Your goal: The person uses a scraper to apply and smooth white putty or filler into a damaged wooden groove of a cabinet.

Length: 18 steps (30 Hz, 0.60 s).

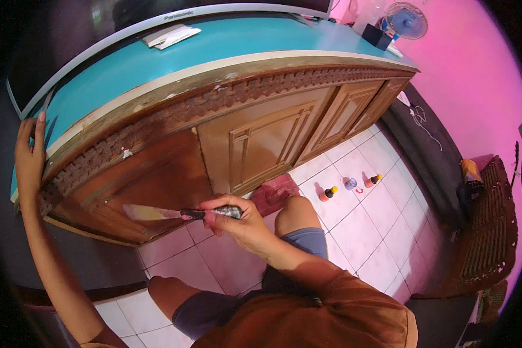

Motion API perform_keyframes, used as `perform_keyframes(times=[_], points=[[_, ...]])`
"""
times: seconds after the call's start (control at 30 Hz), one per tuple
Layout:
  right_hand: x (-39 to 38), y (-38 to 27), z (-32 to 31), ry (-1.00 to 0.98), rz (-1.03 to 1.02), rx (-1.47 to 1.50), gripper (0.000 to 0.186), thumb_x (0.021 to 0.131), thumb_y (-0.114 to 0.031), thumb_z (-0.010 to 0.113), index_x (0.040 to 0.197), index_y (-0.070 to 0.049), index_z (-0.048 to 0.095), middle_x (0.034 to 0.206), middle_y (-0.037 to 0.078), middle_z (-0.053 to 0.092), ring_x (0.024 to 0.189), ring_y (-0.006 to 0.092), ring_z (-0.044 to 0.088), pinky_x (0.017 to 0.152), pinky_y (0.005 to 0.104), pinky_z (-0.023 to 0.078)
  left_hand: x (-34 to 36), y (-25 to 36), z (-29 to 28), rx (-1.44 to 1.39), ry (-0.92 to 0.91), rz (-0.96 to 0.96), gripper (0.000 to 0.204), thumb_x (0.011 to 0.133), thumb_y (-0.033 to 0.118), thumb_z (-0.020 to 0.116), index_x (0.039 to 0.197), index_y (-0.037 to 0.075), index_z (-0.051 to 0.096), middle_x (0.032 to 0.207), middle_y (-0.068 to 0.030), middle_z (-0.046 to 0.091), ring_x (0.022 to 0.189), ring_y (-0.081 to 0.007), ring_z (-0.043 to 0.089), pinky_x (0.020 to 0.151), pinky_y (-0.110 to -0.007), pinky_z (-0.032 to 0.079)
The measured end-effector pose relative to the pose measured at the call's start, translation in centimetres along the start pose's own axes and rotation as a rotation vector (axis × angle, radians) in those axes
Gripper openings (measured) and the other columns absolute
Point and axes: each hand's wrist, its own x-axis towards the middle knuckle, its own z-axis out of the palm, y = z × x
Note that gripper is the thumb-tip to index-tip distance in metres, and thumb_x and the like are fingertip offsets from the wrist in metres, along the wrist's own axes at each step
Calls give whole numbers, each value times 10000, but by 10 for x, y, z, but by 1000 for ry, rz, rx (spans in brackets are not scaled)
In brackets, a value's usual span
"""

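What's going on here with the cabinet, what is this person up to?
A person crouches on the pale tiled floor before a carved wooden cabinet with a turquoise top. The right hand grips a dark-handled paintbrush, its bristles against the glossy reddish-brown door panel at the left end. The left hand grips the cabinet's left top corner. Two small orange-capped bottles and a small clear jar stand on the tiles nearby.
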Motion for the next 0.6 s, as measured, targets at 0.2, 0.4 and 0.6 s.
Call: perform_keyframes(times=[0.2, 0.4, 0.6], points=[[17, -2, 16, 64, -76, 376, 184, 911, -77, 663, 1067, -74, 566, 840, 8, 599, 650, 94, 548, 542, 243, 411, 0, 0, -5, -15, -42, 59, 512, 986, 492, 510, 1072, 7, 653, 1012, -114, 594, 963, -235, 598, 850, -329, 456], [30, 7, 23, -55, -65, 159, 187, 998, -196, 515, 1069, -28, 555, 845, 101, 642, 689, 212, 663, 542, 300, 493, 5, 11, -23, -66, -51, -11, 496, 988, 463, 516, 1033, -10, 657, 971, -127, 599, 923, -246, 592, 831, -351, 454], [27, -20, 8, -52, -106, -231, 367, 1006, -297, 523, 1169, 11, 637, 928, 132, 705, 714, 189, 689, 540, 271, 513, 8, 21, -22, -57, -22, 114, 533, 959, 458, 544, 866, -56, 649, 825, -145, 539, 758, -268, 538, 722, -360, 436]])
